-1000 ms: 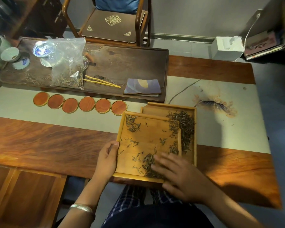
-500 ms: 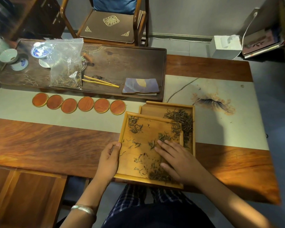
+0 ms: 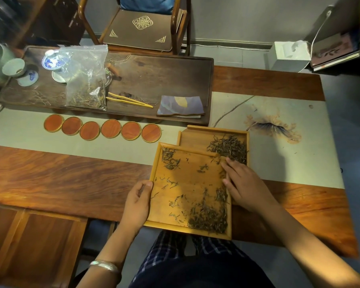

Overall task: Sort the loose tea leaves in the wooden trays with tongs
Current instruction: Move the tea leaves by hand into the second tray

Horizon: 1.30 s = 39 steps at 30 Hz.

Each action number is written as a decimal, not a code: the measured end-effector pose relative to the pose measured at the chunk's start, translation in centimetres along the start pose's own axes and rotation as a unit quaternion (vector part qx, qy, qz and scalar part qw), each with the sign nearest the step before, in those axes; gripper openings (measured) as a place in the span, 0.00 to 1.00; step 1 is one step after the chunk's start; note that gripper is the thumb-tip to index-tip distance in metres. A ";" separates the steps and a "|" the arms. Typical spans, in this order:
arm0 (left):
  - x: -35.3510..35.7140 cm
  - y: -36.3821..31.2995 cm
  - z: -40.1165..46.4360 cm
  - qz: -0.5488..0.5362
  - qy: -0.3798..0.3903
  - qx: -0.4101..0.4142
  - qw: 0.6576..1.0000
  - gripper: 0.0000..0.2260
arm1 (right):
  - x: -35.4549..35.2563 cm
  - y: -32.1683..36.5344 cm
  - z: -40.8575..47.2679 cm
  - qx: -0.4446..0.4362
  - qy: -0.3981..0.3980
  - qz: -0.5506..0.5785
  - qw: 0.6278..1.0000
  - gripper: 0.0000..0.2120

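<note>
A light wooden tray [image 3: 187,183] lies at the table's near edge, overlapping a second tray [image 3: 195,138] behind it. Loose tea leaves [image 3: 208,219] are scattered in the near tray and thickest at its near right corner. A larger pile of leaves [image 3: 229,147] fills the far tray's right side. My left hand [image 3: 137,202] grips the near tray's left rim. My right hand [image 3: 243,183] lies flat with fingers spread over that tray's right rim, fingertips touching leaves. The bamboo tongs [image 3: 129,100] rest unused on the dark tea board [image 3: 164,80].
A plastic bag of tea [image 3: 85,80], cups [image 3: 14,67] and a folded cloth [image 3: 180,106] sit on the tea board. Several round red coasters [image 3: 102,129] line the pale table runner [image 3: 289,159]. A chair [image 3: 141,28] stands beyond the table, a tissue box [image 3: 287,56] at far right.
My right hand has swept from the near tray's lower right up toward its far right edge, pushing leaves toward the far tray. My left hand keeps its hold on the rim.
</note>
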<state>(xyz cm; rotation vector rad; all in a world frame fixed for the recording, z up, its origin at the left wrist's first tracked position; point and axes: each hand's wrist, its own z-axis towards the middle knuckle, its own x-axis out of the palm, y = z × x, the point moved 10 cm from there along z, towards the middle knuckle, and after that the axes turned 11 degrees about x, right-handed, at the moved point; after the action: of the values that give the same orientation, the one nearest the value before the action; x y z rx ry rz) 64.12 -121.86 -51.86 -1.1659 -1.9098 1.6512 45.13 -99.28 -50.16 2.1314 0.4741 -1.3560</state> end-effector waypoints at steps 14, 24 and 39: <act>-0.4 0.1 1.0 -0.007 -0.024 -0.014 1.000 0.09 | 1.2 6.5 -9.8 -0.255 0.027 -0.069 0.964 0.26; -0.2 0.2 0.9 -0.006 -0.016 -0.013 1.000 0.09 | 1.4 3.9 -5.2 -0.163 0.028 -0.050 0.985 0.26; 0.2 -0.2 0.6 -0.002 -0.008 -0.002 1.000 0.09 | 0.1 0.0 0.4 -0.052 0.007 -0.045 0.998 0.32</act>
<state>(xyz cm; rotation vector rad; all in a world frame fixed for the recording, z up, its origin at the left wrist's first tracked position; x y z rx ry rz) 63.49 -122.07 -51.86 -1.1537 -1.9232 1.6605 44.92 -99.56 -50.37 2.0569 0.6383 -1.3359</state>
